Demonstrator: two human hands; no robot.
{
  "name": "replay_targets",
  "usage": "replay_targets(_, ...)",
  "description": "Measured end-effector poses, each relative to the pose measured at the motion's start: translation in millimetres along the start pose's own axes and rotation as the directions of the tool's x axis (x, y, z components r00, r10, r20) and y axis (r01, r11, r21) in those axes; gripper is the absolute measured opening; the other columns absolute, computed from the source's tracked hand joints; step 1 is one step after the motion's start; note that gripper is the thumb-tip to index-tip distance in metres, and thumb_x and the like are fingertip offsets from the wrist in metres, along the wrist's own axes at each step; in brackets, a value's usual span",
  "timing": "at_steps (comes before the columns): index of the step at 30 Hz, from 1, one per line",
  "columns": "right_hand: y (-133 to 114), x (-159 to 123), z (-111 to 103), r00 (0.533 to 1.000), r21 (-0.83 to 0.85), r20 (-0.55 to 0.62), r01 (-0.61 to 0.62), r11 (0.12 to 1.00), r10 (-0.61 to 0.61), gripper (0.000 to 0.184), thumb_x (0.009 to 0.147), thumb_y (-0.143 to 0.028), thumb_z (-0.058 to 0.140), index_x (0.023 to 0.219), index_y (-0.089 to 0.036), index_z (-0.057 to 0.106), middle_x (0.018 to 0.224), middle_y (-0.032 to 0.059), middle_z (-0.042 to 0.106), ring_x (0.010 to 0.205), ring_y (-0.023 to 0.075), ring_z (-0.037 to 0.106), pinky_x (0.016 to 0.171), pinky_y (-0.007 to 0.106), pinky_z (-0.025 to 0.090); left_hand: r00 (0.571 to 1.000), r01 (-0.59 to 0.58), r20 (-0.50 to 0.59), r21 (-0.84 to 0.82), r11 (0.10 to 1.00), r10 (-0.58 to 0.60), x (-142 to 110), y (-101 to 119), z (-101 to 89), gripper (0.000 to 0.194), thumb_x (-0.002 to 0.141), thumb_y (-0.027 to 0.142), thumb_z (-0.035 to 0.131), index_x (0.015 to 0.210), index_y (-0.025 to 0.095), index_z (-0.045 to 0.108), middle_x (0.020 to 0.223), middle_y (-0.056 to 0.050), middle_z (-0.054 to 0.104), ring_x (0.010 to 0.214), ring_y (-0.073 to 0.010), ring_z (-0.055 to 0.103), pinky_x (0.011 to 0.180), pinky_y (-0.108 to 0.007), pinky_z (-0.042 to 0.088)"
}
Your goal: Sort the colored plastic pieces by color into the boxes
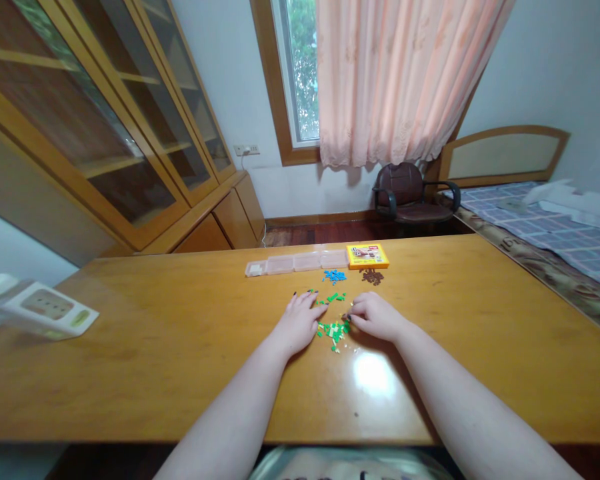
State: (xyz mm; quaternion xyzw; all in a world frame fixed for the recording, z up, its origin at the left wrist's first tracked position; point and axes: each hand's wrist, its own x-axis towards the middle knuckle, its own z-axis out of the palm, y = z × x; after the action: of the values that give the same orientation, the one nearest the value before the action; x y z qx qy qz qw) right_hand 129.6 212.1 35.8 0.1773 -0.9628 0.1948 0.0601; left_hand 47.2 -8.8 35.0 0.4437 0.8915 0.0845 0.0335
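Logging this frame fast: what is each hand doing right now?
Left hand: open, flat on the table beside the green pieces.
Right hand: fingers curled at the green pieces; whether its grip holds one cannot be told.

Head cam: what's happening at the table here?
A person sits at a wooden table with both bare hands down on a scatter of small green pieces. The left hand lies flat beside the pile; the right hand has its fingertips pinched at the pile's edge, though what it grips is too small to tell. Farther back lie a small heap of blue pieces, a heap of brown pieces, a row of clear plastic boxes and a yellow box.
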Motion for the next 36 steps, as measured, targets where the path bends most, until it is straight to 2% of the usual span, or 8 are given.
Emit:
replay_targets(4, -3, 1, -1, 0.999, 0.007, 0.014, -0.051, 0.999, 0.050, 0.030, 0.085, -0.023, 0.046, 0.102, -0.023, 0.070, 0.075, 0.0047, 0.064, 0.072, 0.0158, 0.054, 0.070, 0.027, 0.034, 0.997, -0.074, -0.015, -0.030, 0.997, 0.074, 0, 4, -11.0, 0.036, 0.083, 0.013, 0.046, 0.108, 0.028, 0.066, 0.109, -0.004, 0.064, 0.103, -0.0202, 0.054, 0.098, -0.039, 0.037)
replay_targets(7, -5, 1, 1, 0.995, -0.014, 0.049, -0.084, 0.996, 0.084, 0.031, 0.084, -0.025, 0.049, 0.107, -0.026, 0.069, 0.077, 0.0048, 0.064, 0.076, 0.0170, 0.054, 0.073, 0.028, 0.033, 0.995, -0.097, -0.043, -0.048, 0.994, 0.095, 1, 6, -12.6, 0.032, 0.084, 0.013, 0.047, 0.100, 0.029, 0.069, 0.097, -0.003, 0.067, 0.094, -0.0192, 0.055, 0.092, -0.036, 0.040)
replay_targets(13, -1, 0, -3, 0.995, -0.084, 0.029, -0.093, 0.992, 0.095, 0.026, 0.084, -0.025, 0.048, 0.080, -0.021, 0.073, 0.070, 0.0042, 0.060, 0.072, 0.0158, 0.050, 0.072, 0.029, 0.030, 0.978, -0.207, -0.029, -0.054, 0.977, 0.206, -1, 9, 2.4, 0.033, 0.086, 0.018, 0.050, 0.112, 0.033, 0.064, 0.115, -0.003, 0.060, 0.108, -0.0200, 0.048, 0.100, -0.040, 0.033)
replay_targets(16, 2, -1, -6, 0.998, -0.070, 0.005, -0.055, 0.996, 0.055, 0.032, 0.085, -0.024, 0.048, 0.061, -0.017, 0.067, 0.063, 0.0029, 0.057, 0.066, 0.0139, 0.047, 0.069, 0.028, 0.030, 0.982, -0.187, -0.002, -0.033, 0.982, 0.187, -2, 7, 6.4, 0.034, 0.087, 0.019, 0.048, 0.114, 0.034, 0.063, 0.120, -0.004, 0.057, 0.114, -0.0212, 0.046, 0.104, -0.044, 0.028)
replay_targets(21, 3, -2, -6, 0.997, 0.040, 0.074, 0.032, 0.999, -0.034, 0.033, 0.083, -0.024, 0.052, 0.052, -0.016, 0.061, 0.053, 0.0002, 0.054, 0.058, 0.0118, 0.045, 0.064, 0.026, 0.030, 0.990, -0.143, 0.014, -0.004, 0.990, 0.143, -1, 3, 5.4, 0.039, 0.084, 0.015, 0.051, 0.116, 0.033, 0.061, 0.123, -0.005, 0.055, 0.118, -0.0229, 0.043, 0.106, -0.048, 0.025)
replay_targets(24, 2, -1, -5, 0.996, 0.035, 0.089, 0.014, 0.999, -0.017, 0.034, 0.085, -0.030, 0.052, 0.057, -0.017, 0.066, 0.054, 0.0014, 0.057, 0.058, 0.0124, 0.047, 0.063, 0.026, 0.031, 0.987, -0.160, 0.006, -0.014, 0.987, 0.160, -2, 3, 6.6, 0.044, 0.083, 0.014, 0.050, 0.120, 0.036, 0.057, 0.128, -0.003, 0.052, 0.121, -0.0225, 0.041, 0.107, -0.048, 0.024)
replay_targets(30, -5, 3, 0, 0.994, -0.058, 0.078, -0.078, 0.995, 0.083, 0.029, 0.087, -0.037, 0.048, 0.101, -0.023, 0.070, 0.079, 0.0055, 0.068, 0.074, 0.0172, 0.057, 0.070, 0.028, 0.035, 0.986, -0.164, 0.022, -0.012, 0.986, 0.164, -2, 5, 9.1, 0.040, 0.085, 0.017, 0.049, 0.119, 0.037, 0.058, 0.135, -0.003, 0.047, 0.128, -0.0242, 0.034, 0.109, -0.050, 0.020)
replay_targets(36, -5, 1, 1, 0.998, -0.017, 0.017, -0.060, 0.998, 0.061, 0.031, 0.085, -0.021, 0.045, 0.102, -0.025, 0.071, 0.077, 0.0045, 0.068, 0.074, 0.0167, 0.057, 0.073, 0.028, 0.037, 0.985, -0.175, -0.006, -0.030, 0.984, 0.175, -3, 7, 5.0, 0.036, 0.085, 0.017, 0.049, 0.114, 0.034, 0.062, 0.130, -0.003, 0.051, 0.125, -0.0232, 0.038, 0.108, -0.049, 0.023)
